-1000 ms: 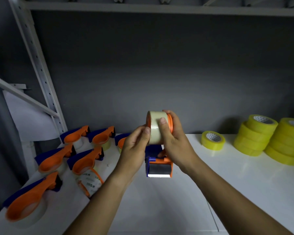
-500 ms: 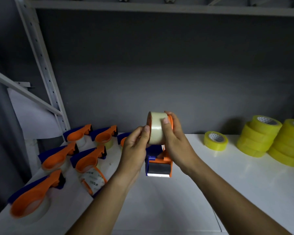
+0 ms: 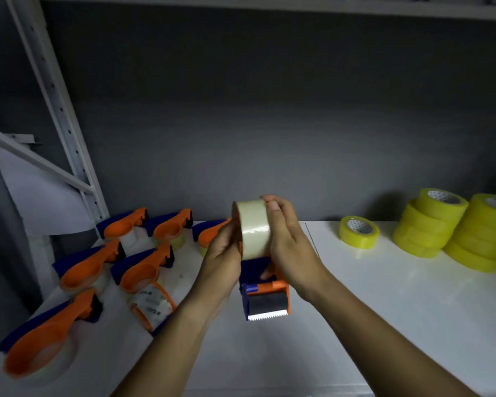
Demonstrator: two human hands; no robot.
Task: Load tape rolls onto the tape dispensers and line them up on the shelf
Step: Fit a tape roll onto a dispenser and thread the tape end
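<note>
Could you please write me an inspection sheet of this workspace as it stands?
Surface: white shelf, smooth.
Job's things: pale roll on the held dispenser, teeth toward the camera; six dispensers at left, one overturned; yellow rolls at right, one apart.
Clutter: nothing seen.
Grippers: left hand grips the roll's left side; right hand curls round its right side.
Cables: nothing seen.
Surroundings: grey wall; white upright at left.
</note>
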